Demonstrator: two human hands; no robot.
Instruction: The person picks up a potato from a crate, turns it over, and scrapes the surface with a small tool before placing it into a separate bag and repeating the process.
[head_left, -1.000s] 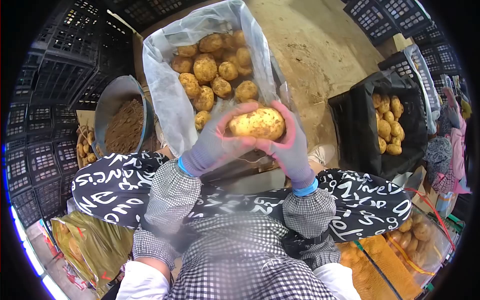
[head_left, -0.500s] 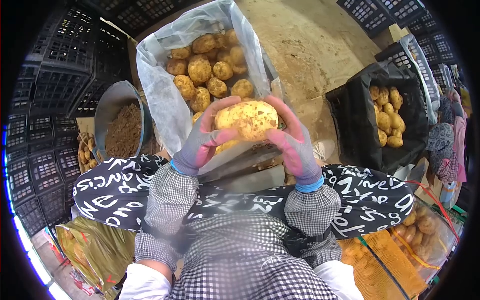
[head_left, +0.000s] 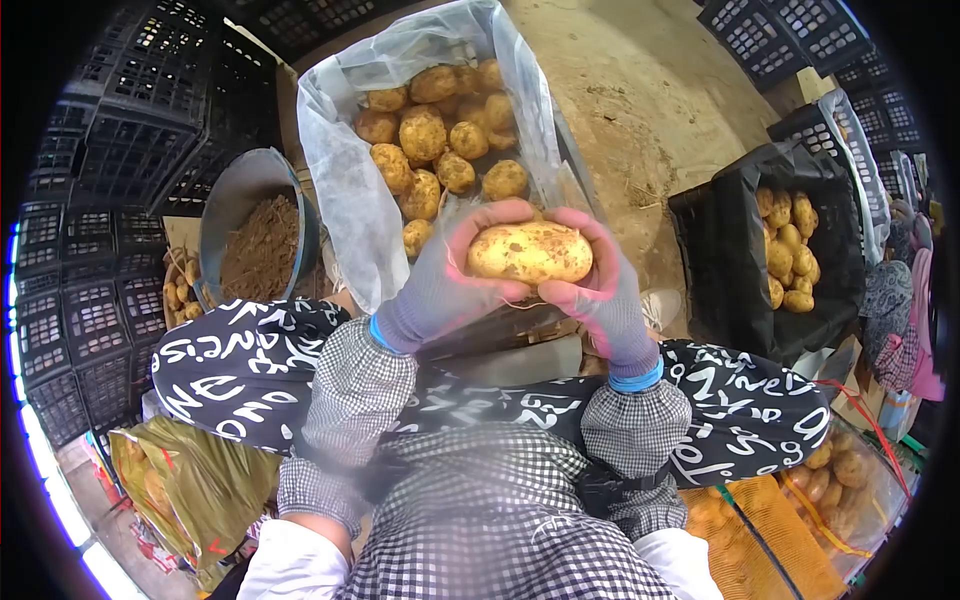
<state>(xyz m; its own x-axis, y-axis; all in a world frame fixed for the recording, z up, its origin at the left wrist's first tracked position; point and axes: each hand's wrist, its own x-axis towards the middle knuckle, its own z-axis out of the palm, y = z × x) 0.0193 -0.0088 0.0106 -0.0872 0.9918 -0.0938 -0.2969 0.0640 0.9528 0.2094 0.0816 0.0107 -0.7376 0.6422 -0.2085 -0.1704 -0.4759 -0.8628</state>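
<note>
A large yellow potato [head_left: 530, 252] with brown dirt patches is held level between both hands, above the near end of a crate. My left hand [head_left: 445, 285], in a grey and pink glove, is closed round the potato's left end. On its right end, my right hand [head_left: 610, 285], in a matching glove, grips with thumb below and fingers above. Beneath and beyond them stands the crate lined with a white plastic sheet [head_left: 335, 150], holding several soil-covered potatoes [head_left: 422, 134].
A bucket [head_left: 212, 215] of loose soil [head_left: 262, 250] stands left. To the right, a crate with black lining [head_left: 705, 240] holds cleaner potatoes [head_left: 790, 250]. Stacked black crates [head_left: 130, 150] line the left side. An orange mesh sack [head_left: 780, 540] and a yellow-green bag [head_left: 200, 480] lie near me.
Both hands and the potato sit slightly right and lower in view. The potato has been turned, showing a smoother, cleaner face. The surroundings have shifted with the head's movement.
</note>
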